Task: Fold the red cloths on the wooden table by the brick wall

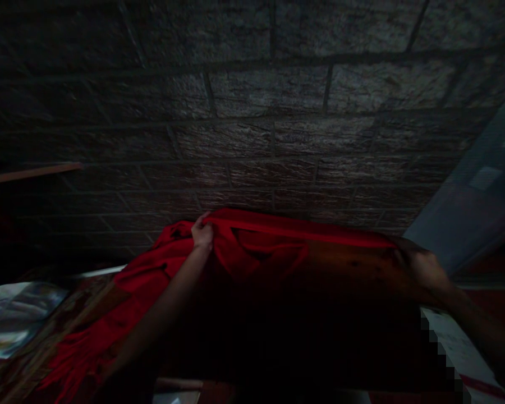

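A red fringed cloth (286, 225), like a scarf or shawl, is stretched between my two hands. My left hand (202, 233) is closed on its edge near the middle of the view. Over on the right, my right hand (425, 266) grips the other end, its fingers dark and partly blurred. Left of my left hand the cloth drops in loose folds, and its fringe hangs at the lower left. A brown wooden surface (349, 266) shows just below the taut edge. Deep shadow hides most of what lies nearer me.
A dark block wall (244, 134) rises behind the cloth. At the left lies a shiny plastic-like package (21, 314) on a patterned surface. A wooden strip (33, 173) juts in at left. A grey panel (480, 185) stands at right, with a whitish box-like thing (458, 348) lower down.
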`<state>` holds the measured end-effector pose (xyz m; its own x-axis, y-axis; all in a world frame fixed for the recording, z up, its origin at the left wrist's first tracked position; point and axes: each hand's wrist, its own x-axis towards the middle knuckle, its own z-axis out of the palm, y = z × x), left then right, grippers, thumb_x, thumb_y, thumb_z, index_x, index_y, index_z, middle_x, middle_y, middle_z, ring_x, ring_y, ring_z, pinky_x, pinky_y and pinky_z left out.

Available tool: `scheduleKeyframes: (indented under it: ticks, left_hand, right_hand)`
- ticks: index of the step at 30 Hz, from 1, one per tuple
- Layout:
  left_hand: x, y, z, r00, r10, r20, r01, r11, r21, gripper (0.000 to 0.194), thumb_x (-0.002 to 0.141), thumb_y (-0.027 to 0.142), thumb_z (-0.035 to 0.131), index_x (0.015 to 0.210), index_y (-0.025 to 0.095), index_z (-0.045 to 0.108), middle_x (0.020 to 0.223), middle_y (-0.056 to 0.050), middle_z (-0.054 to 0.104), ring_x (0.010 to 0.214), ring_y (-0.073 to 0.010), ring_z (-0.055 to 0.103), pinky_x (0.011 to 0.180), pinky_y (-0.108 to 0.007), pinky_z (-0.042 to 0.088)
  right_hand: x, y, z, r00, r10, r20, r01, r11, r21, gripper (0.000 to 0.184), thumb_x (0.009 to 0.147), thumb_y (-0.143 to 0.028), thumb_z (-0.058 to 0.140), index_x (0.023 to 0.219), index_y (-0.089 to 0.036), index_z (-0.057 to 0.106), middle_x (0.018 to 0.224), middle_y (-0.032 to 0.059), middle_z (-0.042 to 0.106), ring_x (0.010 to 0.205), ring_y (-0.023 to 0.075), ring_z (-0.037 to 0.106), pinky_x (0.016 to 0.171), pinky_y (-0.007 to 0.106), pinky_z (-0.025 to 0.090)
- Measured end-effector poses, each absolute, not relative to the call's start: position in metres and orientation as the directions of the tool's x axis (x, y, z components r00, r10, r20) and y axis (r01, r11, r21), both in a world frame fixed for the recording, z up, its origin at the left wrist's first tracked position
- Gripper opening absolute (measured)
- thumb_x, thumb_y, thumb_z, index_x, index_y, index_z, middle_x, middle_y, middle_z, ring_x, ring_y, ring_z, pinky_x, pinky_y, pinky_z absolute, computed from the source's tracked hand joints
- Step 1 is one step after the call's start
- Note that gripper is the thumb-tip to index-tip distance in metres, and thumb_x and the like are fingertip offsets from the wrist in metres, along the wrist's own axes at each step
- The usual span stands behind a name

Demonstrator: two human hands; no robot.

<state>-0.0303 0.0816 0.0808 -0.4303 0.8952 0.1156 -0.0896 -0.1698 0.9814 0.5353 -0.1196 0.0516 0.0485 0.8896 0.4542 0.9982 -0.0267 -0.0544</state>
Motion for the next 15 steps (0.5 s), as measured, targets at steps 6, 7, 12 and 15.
scheduleKeyframes:
  ticks: [6, 7, 12, 15]
  left_hand:
    - [-0.025, 0.077, 0.087, -0.408, 0.91, 0.07, -0.117, -0.128, 0.985, 0.014, 0.081, 0.019, 0.053, 0.092, 0.017, 0.061, 0.076, -0.002, 0.068, 0.075, -0.0145, 0.067, 0.068, -0.023, 0.056]
    - [-0.026, 0.075, 0.091, -0.378, 0.924, 0.064, -0.121, -0.118, 0.986, 0.011, 0.081, 0.02, 0.056, 0.089, 0.017, 0.061, 0.074, -0.001, 0.068, 0.073, -0.0147, 0.067, 0.066, -0.023, 0.056]
    - [-0.057, 0.061, 0.138, -0.084, 0.996, 0.026, -0.102, -0.034, 0.994, 0.025, 0.067, 0.02, 0.077, 0.089, 0.012, 0.067, 0.075, -0.004, 0.072, 0.072, -0.0181, 0.068, 0.066, -0.027, 0.058]
    - [-0.099, 0.051, 0.182, 0.254, 0.947, -0.196, 0.173, 0.155, 0.973, 0.041, 0.058, 0.022, 0.087, 0.093, 0.01, 0.07, 0.075, -0.004, 0.073, 0.07, -0.021, 0.069, 0.065, -0.031, 0.059]
  right_hand:
    - [0.532, -0.13, 0.071, -0.018, 0.798, 0.602, 0.999, 0.04, -0.023, 0.044, 0.095, -0.033, 0.037, 0.128, -0.015, 0.06, 0.119, 0.0184, 0.069, 0.101, 0.0288, 0.069, 0.085, 0.038, 0.056]
    - [0.532, -0.132, 0.08, -0.022, 0.775, 0.632, 0.999, 0.037, -0.011, 0.045, 0.095, -0.034, 0.037, 0.129, -0.015, 0.06, 0.119, 0.0186, 0.068, 0.101, 0.0282, 0.069, 0.084, 0.037, 0.056]
    - [0.558, -0.152, 0.121, 0.074, 0.686, 0.724, 0.996, -0.087, -0.019, 0.057, 0.095, -0.05, 0.033, 0.123, -0.012, 0.066, 0.105, 0.023, 0.072, 0.092, 0.0289, 0.07, 0.071, 0.038, 0.053]
    - [0.597, -0.166, 0.135, 0.149, 0.714, 0.684, 0.988, -0.136, -0.073, 0.065, 0.091, -0.063, 0.034, 0.113, -0.015, 0.072, 0.085, 0.0218, 0.073, 0.071, 0.0278, 0.069, 0.059, 0.037, 0.048]
